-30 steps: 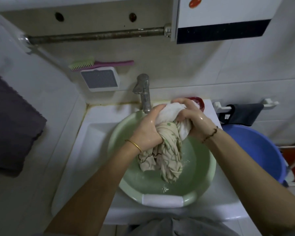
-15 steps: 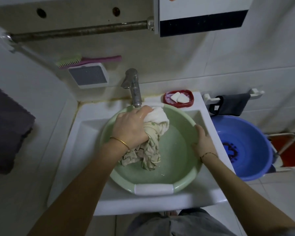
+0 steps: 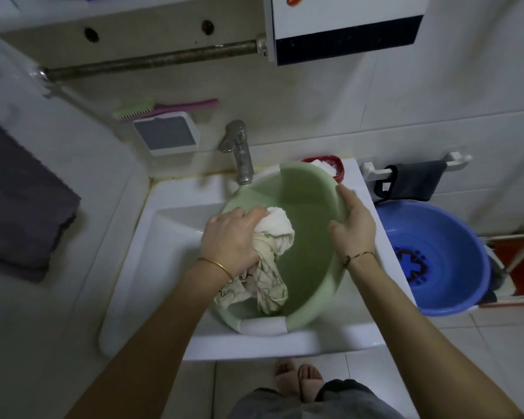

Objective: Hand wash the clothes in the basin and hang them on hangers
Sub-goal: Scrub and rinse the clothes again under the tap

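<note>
Wet patterned cloth bunched over a tilted green basin in the sink.

The cloth (image 3: 270,261) is cream with a green and dark print and a plain white part at its upper end; it is wrung into a twisted bundle, its lower folds hanging down onto the basin's near inner wall. The pale green basin (image 3: 312,237) is round plastic with a white pad on its near rim. It sits tilted in the white sink (image 3: 170,237), right side raised and left side dipped, its far rim just under the tap (image 3: 239,152).
</note>
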Demonstrator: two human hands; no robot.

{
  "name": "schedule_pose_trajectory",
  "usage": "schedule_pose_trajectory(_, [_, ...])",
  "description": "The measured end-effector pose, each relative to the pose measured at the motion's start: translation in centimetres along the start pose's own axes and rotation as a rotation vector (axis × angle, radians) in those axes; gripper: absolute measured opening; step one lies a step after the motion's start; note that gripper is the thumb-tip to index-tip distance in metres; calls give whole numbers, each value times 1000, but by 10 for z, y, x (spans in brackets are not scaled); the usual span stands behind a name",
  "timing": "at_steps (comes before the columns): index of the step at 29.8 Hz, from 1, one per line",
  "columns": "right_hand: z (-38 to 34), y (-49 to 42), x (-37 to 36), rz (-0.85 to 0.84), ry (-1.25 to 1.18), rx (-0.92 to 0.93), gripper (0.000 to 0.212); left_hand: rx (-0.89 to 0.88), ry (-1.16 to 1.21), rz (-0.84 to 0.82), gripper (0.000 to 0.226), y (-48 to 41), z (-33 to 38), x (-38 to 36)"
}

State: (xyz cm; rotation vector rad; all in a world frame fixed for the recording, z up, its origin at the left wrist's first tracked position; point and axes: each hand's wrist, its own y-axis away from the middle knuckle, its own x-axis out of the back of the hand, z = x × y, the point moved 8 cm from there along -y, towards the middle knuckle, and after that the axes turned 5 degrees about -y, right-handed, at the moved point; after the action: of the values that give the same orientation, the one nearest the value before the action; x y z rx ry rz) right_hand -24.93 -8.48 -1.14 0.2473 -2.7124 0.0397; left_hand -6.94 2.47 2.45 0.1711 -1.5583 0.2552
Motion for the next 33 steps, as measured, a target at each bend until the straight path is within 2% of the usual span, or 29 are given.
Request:
schedule_pose_trajectory(13, [-57, 3, 17, 17, 237, 137, 73, -25, 40, 49, 58, 3, 0, 23])
schedule_pose_trajectory(21, [-85, 15, 14, 34, 282, 182, 69, -99, 72, 119, 55, -7, -4, 40])
schedule_pose_trajectory(33, [-131, 31, -8, 32, 384, 328, 43, -123, 89, 154, 58, -11, -18, 52])
